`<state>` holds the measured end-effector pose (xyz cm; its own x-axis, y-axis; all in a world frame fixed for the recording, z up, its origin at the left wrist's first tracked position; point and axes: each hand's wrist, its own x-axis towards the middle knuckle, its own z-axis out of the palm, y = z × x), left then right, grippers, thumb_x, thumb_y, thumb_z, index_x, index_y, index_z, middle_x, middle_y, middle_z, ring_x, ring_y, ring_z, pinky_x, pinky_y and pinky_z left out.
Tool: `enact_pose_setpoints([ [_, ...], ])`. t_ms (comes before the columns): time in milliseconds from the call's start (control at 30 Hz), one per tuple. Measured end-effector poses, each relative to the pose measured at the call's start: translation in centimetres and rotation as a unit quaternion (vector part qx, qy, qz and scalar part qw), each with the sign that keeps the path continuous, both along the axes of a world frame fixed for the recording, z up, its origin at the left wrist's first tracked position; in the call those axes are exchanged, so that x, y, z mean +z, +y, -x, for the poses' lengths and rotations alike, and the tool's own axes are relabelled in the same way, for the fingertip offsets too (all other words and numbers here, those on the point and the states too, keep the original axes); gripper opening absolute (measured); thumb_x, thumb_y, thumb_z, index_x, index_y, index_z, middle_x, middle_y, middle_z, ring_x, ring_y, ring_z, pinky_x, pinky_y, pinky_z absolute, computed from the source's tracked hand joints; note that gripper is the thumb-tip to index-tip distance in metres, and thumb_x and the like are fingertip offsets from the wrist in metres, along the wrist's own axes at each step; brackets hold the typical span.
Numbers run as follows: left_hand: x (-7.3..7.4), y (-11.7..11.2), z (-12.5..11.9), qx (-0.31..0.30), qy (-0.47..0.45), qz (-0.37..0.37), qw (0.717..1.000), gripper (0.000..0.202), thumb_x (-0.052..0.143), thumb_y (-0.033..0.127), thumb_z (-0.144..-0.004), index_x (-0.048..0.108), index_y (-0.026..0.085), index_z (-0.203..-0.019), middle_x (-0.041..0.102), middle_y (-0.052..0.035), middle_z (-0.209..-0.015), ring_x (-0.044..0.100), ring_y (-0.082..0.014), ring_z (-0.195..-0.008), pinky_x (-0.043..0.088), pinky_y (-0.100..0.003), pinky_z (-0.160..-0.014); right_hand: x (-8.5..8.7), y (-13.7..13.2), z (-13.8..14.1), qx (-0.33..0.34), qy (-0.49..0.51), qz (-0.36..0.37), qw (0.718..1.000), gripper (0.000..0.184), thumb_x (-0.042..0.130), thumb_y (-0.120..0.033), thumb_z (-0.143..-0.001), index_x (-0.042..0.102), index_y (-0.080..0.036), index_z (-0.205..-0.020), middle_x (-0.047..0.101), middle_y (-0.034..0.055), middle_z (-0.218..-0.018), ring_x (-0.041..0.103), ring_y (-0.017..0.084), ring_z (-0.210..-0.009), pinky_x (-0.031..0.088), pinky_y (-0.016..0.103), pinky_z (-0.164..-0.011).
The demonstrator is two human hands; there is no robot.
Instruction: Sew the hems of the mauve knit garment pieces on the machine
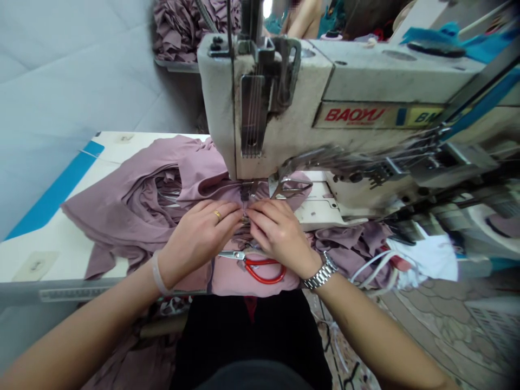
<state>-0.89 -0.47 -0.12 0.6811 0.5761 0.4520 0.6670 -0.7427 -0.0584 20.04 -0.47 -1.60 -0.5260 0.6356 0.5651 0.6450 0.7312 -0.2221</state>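
My left hand [199, 241], with a gold ring and a pale wristband, and my right hand [280, 233], with a metal wristwatch, meet just in front of the presser foot [246, 190] of a BAOYU industrial sewing machine [276, 108]. Their fingertips pinch gathered mauve knit fabric [122, 200] close to the foot. The needle area is partly hidden by the machine and the cloth. Red-handled scissors [264, 268] lie on the fabric just below my hands, touching neither.
The white sewing table [49, 238] has a blue strip along its left side. More mauve fabric [349, 249] and white cords [374, 271] lie to the right. A bin of mauve cloth [187, 32] and a co-worker's arm [303, 19] stand behind the machine.
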Motion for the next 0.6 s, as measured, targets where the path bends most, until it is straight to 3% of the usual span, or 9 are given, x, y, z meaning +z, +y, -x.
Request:
enact_pose_setpoints([
  [600, 0.07, 0.52, -0.35, 0.028, -0.013, -0.005, 1.000, 0.030, 0.048, 0.028, -0.098, 0.062, 0.011, -0.118, 0.065, -0.0112, -0.120, 0.061, -0.0248, -0.106, 0.048, -0.037, -0.087, 0.58, 0.62, -0.75, -0.024, -0.070, 0.007, 0.997, 0.031, 0.048, -0.013, -0.093, 0.061, -0.010, -0.121, 0.064, 0.0123, -0.121, 0.057, 0.025, -0.108, 0.048, 0.041, -0.088],
])
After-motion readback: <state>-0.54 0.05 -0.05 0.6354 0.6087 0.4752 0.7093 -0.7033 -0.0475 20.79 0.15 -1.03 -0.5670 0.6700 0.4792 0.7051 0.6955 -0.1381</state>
